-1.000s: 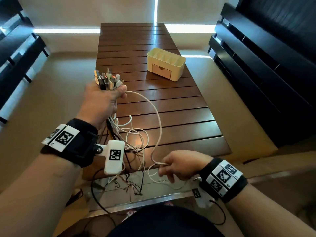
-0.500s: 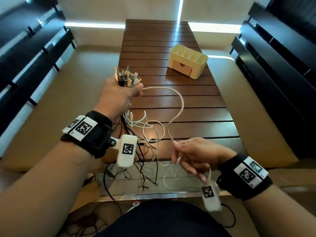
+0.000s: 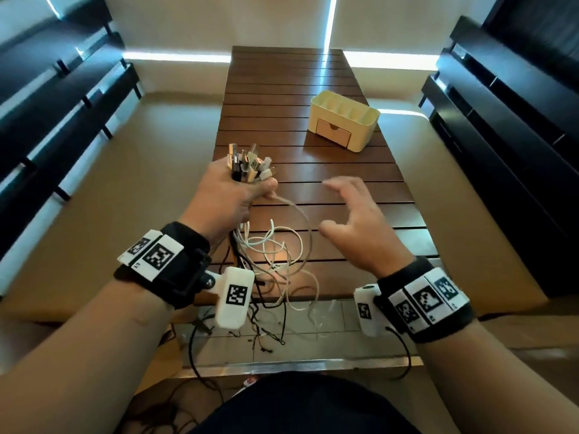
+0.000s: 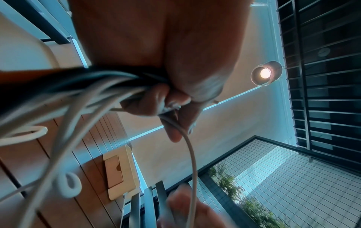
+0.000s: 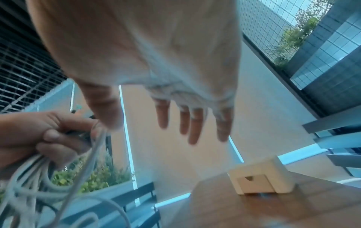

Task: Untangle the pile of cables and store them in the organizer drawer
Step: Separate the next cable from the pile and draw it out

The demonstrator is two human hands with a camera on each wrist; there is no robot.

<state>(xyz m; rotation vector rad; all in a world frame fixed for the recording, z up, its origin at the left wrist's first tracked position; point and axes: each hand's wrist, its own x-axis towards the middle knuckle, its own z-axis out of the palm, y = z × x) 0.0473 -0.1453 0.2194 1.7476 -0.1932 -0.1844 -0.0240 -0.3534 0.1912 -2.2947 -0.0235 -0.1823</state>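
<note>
Left hand [image 3: 230, 195] clenches tangled white and black cable bundle [image 3: 275, 255] over brown slatted table's [image 3: 282, 79] near edge; right hand [image 3: 354, 220] splayed, empty.

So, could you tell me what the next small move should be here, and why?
Probably the right hand, open and holding nothing, should pinch the pale cable looping out of the left hand and draw it free. The left hand's grip bunches all the plugs, the strands below hang tangled, and the organizer drawer is shut.
</note>
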